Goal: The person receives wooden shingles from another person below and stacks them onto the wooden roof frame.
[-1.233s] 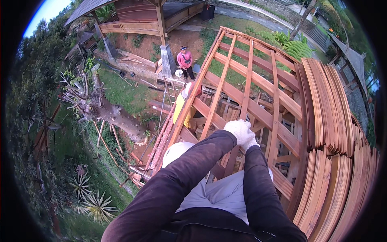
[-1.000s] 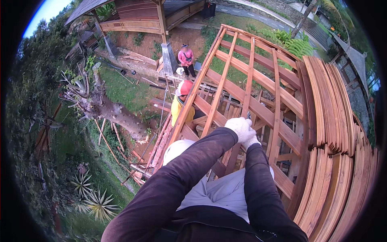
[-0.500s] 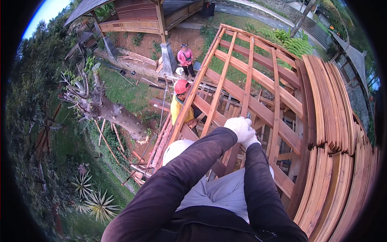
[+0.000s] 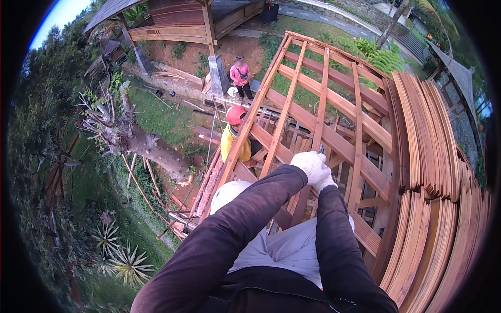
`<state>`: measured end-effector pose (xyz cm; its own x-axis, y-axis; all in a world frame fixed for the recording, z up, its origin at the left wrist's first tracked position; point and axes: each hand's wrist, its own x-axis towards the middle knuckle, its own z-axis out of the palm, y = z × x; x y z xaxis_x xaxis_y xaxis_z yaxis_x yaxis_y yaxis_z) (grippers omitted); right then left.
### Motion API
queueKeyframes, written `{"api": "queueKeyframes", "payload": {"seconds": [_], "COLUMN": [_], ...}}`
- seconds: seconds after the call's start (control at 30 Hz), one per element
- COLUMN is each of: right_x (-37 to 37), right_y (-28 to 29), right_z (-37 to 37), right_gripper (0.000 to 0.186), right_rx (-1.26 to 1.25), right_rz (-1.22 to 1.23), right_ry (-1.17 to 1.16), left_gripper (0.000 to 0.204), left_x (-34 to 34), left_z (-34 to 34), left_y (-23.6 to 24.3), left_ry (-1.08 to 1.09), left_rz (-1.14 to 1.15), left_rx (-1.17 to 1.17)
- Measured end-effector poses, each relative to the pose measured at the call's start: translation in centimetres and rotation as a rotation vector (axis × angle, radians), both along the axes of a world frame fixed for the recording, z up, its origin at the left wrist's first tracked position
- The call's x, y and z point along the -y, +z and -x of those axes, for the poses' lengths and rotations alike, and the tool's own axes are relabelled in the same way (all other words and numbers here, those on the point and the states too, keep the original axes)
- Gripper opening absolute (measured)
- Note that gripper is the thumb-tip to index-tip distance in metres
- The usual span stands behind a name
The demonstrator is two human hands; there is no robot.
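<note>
My left hand (image 4: 307,163) wears a white knitted glove and is closed, fingers curled. Pressed up against it from the right is my right hand (image 4: 325,180), in the same kind of glove and also closed. Both are held together above the wooden roof frame (image 4: 326,133). A small bluish-grey bit (image 4: 321,149) shows just beyond the gloves; whether it belongs to something they hold, I cannot tell. Battens (image 4: 321,99) cross the wide rafters in front of my hands. The undersides of my fingers are hidden.
Overlapping wooden shingles (image 4: 425,130) cover the right side. A co-worker in a red cap (image 4: 236,114) stands beside the frame's left edge. Farther off is a person in pink (image 4: 240,76). A cut tree trunk (image 4: 159,151) and poles (image 4: 209,180) lie at left, well below.
The co-worker in the red cap has shifted slightly, head and arm a little lower. My hands stay together in nearly the same place.
</note>
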<state>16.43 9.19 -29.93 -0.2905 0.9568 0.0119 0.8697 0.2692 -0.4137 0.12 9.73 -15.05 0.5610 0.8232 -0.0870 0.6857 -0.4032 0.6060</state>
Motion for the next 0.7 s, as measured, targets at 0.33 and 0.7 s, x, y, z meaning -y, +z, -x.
{"api": "queueKeyframes", "payload": {"seconds": [0.33, 0.7], "right_x": [-0.01, -0.22], "right_y": [-0.15, 0.10], "right_z": [0.12, 0.25], "right_gripper": [0.034, 0.030], "right_rx": [0.003, -0.042], "right_rz": [-0.002, -0.010], "right_ry": [-0.002, -0.027], "left_gripper": [0.042, 0.044], "left_x": [0.02, 0.08], "left_z": [0.20, 0.29], "left_y": [0.26, 0.26], "left_ry": [-0.005, -0.006], "left_rz": [0.021, 0.036], "left_rx": [-0.023, -0.018]}}
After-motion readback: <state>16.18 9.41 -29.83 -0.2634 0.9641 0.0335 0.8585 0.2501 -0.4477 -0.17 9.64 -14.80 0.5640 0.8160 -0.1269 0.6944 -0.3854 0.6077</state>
